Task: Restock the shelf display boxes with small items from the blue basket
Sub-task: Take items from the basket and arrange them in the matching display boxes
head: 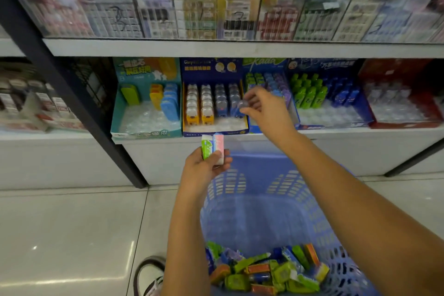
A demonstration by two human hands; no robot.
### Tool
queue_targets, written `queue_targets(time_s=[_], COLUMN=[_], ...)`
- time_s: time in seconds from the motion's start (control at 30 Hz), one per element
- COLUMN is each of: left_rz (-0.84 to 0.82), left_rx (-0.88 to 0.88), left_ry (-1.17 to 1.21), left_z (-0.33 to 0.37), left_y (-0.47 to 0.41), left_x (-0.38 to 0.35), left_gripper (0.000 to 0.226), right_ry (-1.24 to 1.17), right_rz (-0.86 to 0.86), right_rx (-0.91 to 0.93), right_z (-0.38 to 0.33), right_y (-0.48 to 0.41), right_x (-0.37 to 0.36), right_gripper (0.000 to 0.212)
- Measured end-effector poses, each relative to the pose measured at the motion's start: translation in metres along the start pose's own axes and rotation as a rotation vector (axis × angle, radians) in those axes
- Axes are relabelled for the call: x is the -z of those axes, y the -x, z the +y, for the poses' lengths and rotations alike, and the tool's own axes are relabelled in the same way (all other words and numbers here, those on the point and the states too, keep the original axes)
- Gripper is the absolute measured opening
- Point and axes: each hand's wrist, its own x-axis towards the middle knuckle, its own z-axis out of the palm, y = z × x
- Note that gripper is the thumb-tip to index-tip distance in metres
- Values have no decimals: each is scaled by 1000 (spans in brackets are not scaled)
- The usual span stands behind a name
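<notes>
You stood at the white shop shelf (240, 47) midway through restocking, the blue slatted plastic basket (276, 199) at your feet, a heap of small wrapped items (264, 269) in green, orange and blue left in its near end. Your right hand (264, 109) pinched a small, blurred clear-and-blue item (240, 106) at the fingertips, just over the right column of the dark blue cardboard display box (213, 98), whose front row showed empty pockets. Your left hand (204, 170) gripped two small packets (213, 148), one green, one pink and white, below that box's front edge. The teal cardboard display box (146, 101) alongside was mostly unfilled, so much work remained.
</notes>
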Motion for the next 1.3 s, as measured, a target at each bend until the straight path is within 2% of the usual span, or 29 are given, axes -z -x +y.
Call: queue_targets(time_s=[0.23, 0.4, 0.57, 0.7, 0.77, 0.93, 1.1, 1.17, 1.23, 1.3], left_rz=[-8, -11, -33, -53, -53, -52, -52, -44, -27, -5], left_rx=[-12, -18, -5, 12, 14, 7, 17, 10, 7, 14], left_ry=[68, 127, 162, 228, 251, 227, 209, 205, 217, 212], left_z=[0, 5, 13, 18, 19, 19, 20, 17, 14, 11], left_y=[-2, -3, 3, 14, 20, 30, 32, 31, 31, 30], left_x=[6, 4, -3, -9, -9, -10, -21, -24, -28, -31], left_gripper=[22, 14, 16, 15, 16, 17, 25, 23, 20, 20], right_ry=[199, 323, 245, 124, 192, 487, 633, 533, 328, 151], right_rz=[-160, -161, -116, -95, -124, -183, -298, -244, -126, -149], right_rx=[84, 236, 197, 54, 50, 175, 134, 120, 140, 188], right_z=[11, 8, 9, 9, 10, 3, -17, -24, -29, -31], right_y=[-28, -28, -21, -21, -24, -30, -26, -8, 18, 46], right_x=[-12, -16, -19, -16, -14, -9, 2, 7, 16, 26], right_gripper=[23, 24, 25, 20, 20, 23, 28, 34, 33, 34])
